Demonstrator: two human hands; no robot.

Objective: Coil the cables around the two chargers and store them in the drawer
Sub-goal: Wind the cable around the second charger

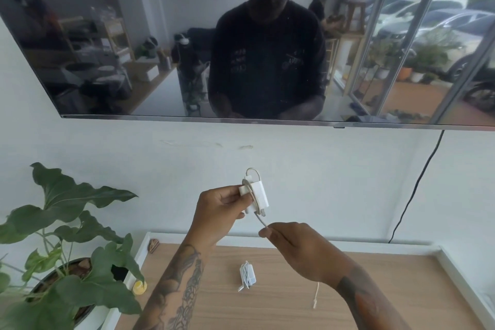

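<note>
- The plant [67,222] at about eight o'clock crowds the left edge of the desk [294,303]; its leaves reach toward the person's left forearm, and I judge a wide elbow swing during winding could brush them.
- The left hand [217,211] is clenched on a white charger [258,193], held up near the centre of view above the desk, with a few turns of cable [261,220] already round it. If that pinch relaxes, the turns would likely spring loose.
- The other charger [247,274] lies on the desk at six o'clock, already wrapped, its plug end poking out; it could unwind when picked up.
- The right hand [300,246], at about five o'clock, pinches the cable just below the charger. Pulling too hard might twist the charger out of the left hand; too slack and the loops will sit loose.
- The free cable end [316,295] dangles under the right wrist and may snag on it.
- No drawer shows, so storing is still ahead.
</note>
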